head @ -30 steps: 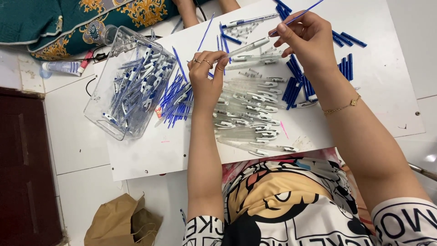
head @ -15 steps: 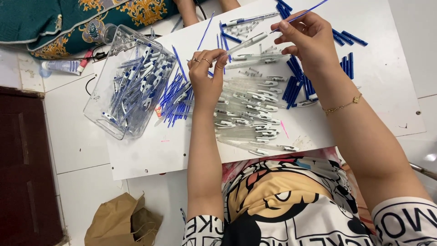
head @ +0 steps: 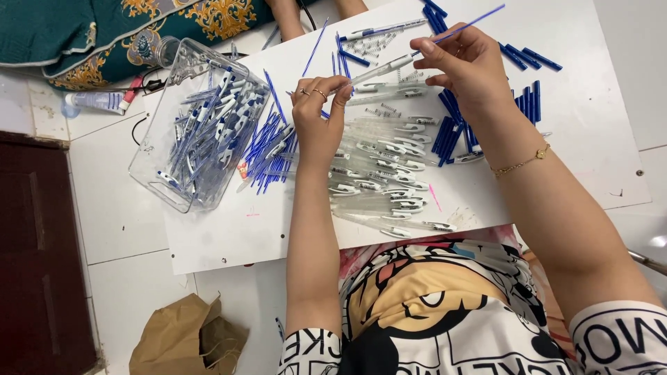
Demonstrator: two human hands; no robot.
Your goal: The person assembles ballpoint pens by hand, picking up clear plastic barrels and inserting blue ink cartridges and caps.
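Lap: printed cartoon T-shirt at bottom edge, nearest camera.
Floor, near left: crumpled brown paper bag on white tiles, beside a dark wooden panel.
Work surface: white board lying on the floor.
Barrel pile: clear pen barrels with white clips, heaped mid-board, just below both hands.
Left hand: fingers curled, rings on; thumb and fingertips pinch the lower end of a clear pen barrel.
Right hand: thumb and forefinger pinch a thin blue refill; gold bracelet on the wrist.
Barrel and refill: held in the air over the board; refill meets the barrel's upper end at the right fingertips, its far end sticks up and right.
Loose refills: blue refills fanned left of the left hand, next to the bin.
Bin: clear plastic container on the board's left, full of assembled blue-and-white pens.
Caps: blue pen parts in clusters right of the pile, more toward the far right edge.
Springs: small metal springs near the far edge.
Far: teal patterned fabric top left; another person's forearms at top edge.
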